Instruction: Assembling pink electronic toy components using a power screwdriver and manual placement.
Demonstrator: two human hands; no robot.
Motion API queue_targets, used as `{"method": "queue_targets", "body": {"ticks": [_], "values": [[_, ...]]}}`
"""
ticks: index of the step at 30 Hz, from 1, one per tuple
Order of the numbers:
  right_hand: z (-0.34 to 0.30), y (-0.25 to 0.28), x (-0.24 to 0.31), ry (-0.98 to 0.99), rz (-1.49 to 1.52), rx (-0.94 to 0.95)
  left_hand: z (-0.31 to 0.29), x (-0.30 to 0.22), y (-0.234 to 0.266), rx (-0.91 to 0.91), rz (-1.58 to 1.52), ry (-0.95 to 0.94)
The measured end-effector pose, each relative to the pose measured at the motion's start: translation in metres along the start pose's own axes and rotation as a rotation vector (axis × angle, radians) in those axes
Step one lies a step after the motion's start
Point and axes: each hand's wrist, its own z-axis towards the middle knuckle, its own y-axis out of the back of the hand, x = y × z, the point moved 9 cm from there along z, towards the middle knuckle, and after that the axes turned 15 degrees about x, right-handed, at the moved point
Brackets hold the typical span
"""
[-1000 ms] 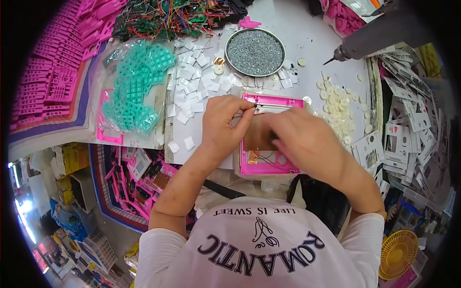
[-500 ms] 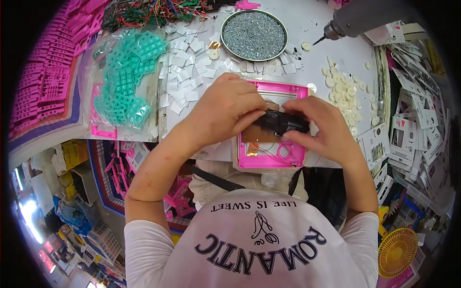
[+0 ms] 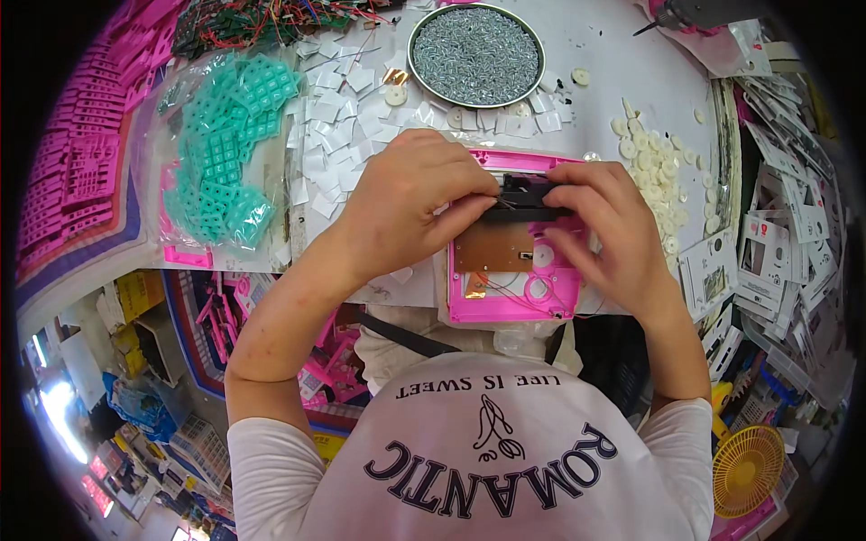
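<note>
A pink plastic housing (image 3: pixel 514 313) lies open side up at the table's near edge. Across its far part sits a long black plastic part (image 3: pixel 532 215). My left hand (image 3: pixel 415 203) pinches the left end of this part, where thin wire-like strands show at the fingertips. The fingers of my right hand (image 3: pixel 613 221) press on its right end, with the thumb lifted away from it. Nearer to me, a brown circuit board (image 3: pixel 487 248) lies in the housing, with thin wires and a pink ring (image 3: pixel 538 288) beside it.
Beyond the housing stands a round tray rim (image 3: pixel 411 68) full of small screws. White square pieces (image 3: pixel 338 126) and a bag of turquoise keypads (image 3: pixel 221 149) lie left. Cream discs (image 3: pixel 649 162) and white printed cards (image 3: pixel 767 243) are right. A power screwdriver (image 3: pixel 695 13) hangs top right.
The black part has shifted away from me to the housing's far part, uncovering more of the circuit board. My right thumb has come off it. The screwdriver appears higher in view.
</note>
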Motion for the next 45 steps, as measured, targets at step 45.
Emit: {"method": "queue_targets", "body": {"ticks": [45], "values": [[0.021,-0.013,0.002,0.019,-0.140,0.164,0.023,0.023,-0.014,0.226,-0.038,0.363]]}}
